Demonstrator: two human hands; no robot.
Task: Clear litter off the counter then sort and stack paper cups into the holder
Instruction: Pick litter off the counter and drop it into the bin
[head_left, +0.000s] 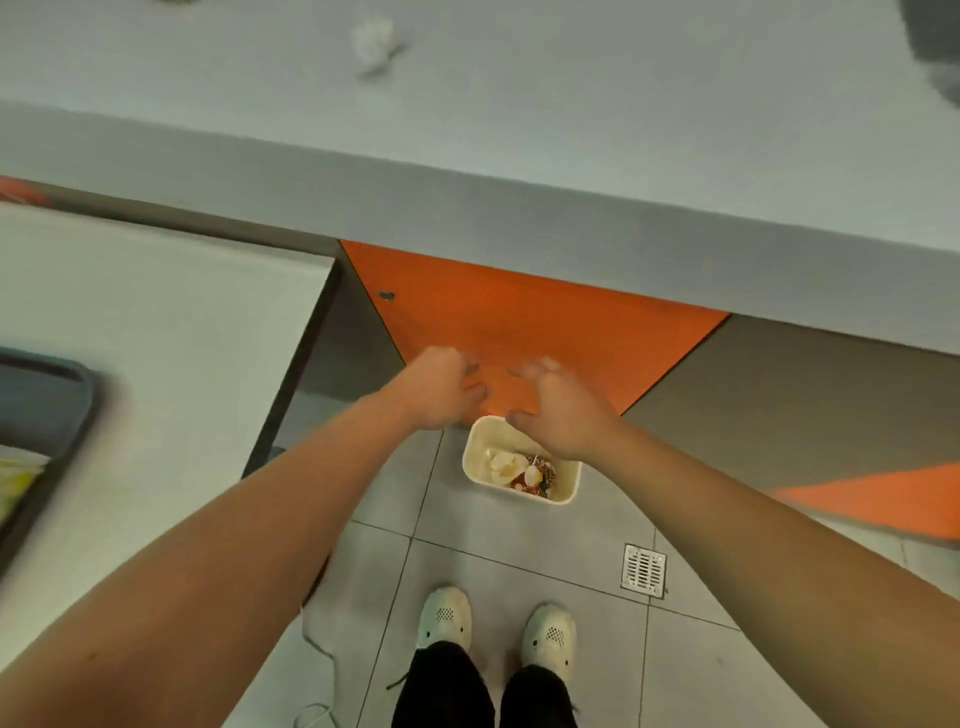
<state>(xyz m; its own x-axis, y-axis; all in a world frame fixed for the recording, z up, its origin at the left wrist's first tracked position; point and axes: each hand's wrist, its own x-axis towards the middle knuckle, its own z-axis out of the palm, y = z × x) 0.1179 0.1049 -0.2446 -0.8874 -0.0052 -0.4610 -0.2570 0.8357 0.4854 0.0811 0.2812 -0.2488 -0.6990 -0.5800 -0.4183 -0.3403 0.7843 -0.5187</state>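
A small cream waste bin (566, 488) stands on the tiled floor below the counter, with crumpled paper and colourful scraps inside. Both my arms reach down over it. My left hand (441, 387) hovers just left of the bin's far rim, its fingers loosely bent and holding nothing. Above the bin's far side, my right hand (558, 405) has its fingers spread and is empty too. A crumpled white piece of litter (375, 41) lies on the grey counter (519, 130) at the top of the view. No paper cups or holder are in sight.
An orange cabinet panel (519, 322) sits under the counter behind the bin. A white worktop (156, 322) with a dark tray (52, 415) is at the left. My feet in pale shoes (496, 631) stand on grey tiles near a floor drain (644, 570).
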